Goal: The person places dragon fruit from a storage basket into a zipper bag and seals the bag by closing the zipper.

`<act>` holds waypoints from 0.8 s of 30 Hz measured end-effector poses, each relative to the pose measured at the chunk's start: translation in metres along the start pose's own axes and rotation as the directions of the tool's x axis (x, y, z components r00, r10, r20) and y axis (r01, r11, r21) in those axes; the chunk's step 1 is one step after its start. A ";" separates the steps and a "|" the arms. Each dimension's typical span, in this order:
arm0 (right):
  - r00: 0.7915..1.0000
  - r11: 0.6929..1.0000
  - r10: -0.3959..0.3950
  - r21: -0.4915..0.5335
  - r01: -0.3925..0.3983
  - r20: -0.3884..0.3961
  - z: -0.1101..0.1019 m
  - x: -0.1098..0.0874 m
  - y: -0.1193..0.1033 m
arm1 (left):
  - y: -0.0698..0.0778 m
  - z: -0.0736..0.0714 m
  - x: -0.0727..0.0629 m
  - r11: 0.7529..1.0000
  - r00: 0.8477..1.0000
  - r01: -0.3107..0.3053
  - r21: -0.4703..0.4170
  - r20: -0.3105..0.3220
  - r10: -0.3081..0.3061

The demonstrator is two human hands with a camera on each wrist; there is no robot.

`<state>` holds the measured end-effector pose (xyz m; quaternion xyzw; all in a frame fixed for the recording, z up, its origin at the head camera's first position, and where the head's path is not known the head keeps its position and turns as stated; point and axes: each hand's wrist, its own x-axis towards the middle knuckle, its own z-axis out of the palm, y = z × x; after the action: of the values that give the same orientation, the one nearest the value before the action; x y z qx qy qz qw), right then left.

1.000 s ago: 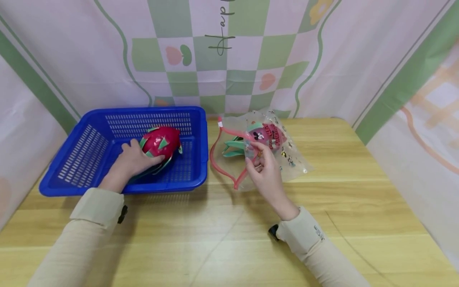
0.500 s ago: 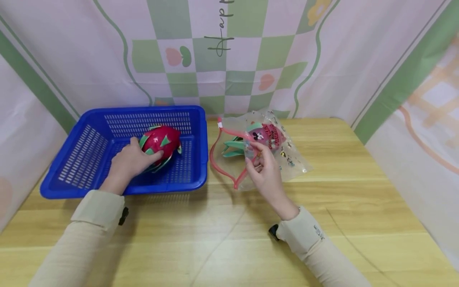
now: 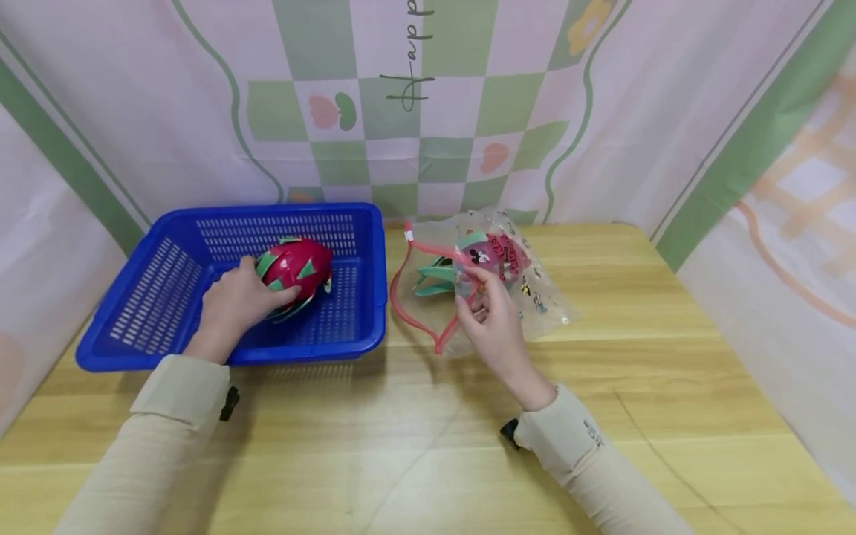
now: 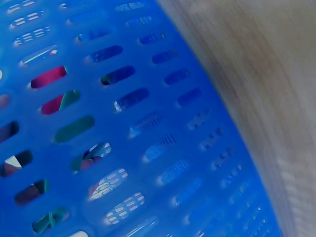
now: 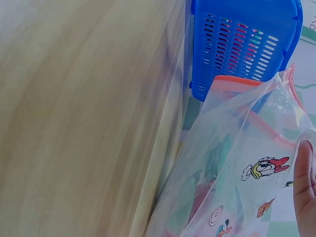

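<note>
In the head view, a red dragon fruit [image 3: 301, 267] with green scales lies in a blue plastic basket [image 3: 371, 297] at the left. My left hand [image 3: 237, 297] grips the fruit from its left side, the thumb across its front; its other fingers are partly hidden. Right of the basket, a clear zip bag [image 3: 548, 297] with a red zip edge holds a second dragon fruit [image 3: 438, 275], its green leaves toward the mouth. My right hand [image 3: 491, 312] pinches the bag's near edge, and the mouth gapes. In the right wrist view, my thumb [image 5: 303, 173] presses on the bag's film.
Both things stand on a wooden table [image 3: 414, 446], near its back edge. A patterned curtain [image 3: 455, 96] hangs close behind and at both sides. The left wrist view is mostly filled by the basket's slotted wall [image 4: 163, 140].
The left hand and the dragon fruit in it have shifted very slightly left inside the basket. The right hand and the bag hold nearly still. The head view has tilted a little.
</note>
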<state>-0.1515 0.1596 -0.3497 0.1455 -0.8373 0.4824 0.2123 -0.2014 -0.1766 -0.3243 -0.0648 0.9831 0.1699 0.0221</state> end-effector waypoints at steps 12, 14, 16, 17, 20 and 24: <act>1.000 1.000 0.017 -0.008 -0.017 0.006 0.000 0.000 -0.001 | 0.000 -0.001 -0.001 1.000 0.996 -0.016 -0.007 -0.093 0.016; 1.000 1.000 0.019 -0.005 -0.019 0.009 0.000 0.000 -0.001 | 0.000 -0.002 -0.002 1.000 0.994 -0.026 -0.005 -0.106 0.025; 1.000 1.000 0.017 0.000 -0.017 0.009 0.000 0.000 -0.001 | 0.001 -0.003 -0.004 0.999 0.992 -0.041 -0.002 -0.121 0.040; 1.000 1.000 0.014 0.001 -0.014 0.008 0.001 0.000 -0.001 | 0.002 -0.003 -0.005 0.999 0.991 -0.048 -0.004 -0.127 0.047; 1.000 1.000 0.006 0.005 -0.006 0.002 0.001 0.000 -0.001 | 0.005 -0.004 -0.007 0.997 0.987 -0.077 -0.020 -0.144 0.073; 1.000 1.000 0.000 0.007 0.000 -0.005 0.001 0.000 -0.001 | 0.013 -0.006 -0.012 0.993 0.980 -0.100 -0.055 -0.177 0.089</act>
<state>-0.1511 0.1583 -0.3490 0.1450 -0.8351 0.4857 0.2138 -0.1917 -0.1654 -0.3135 -0.0333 0.9772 0.1959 -0.0743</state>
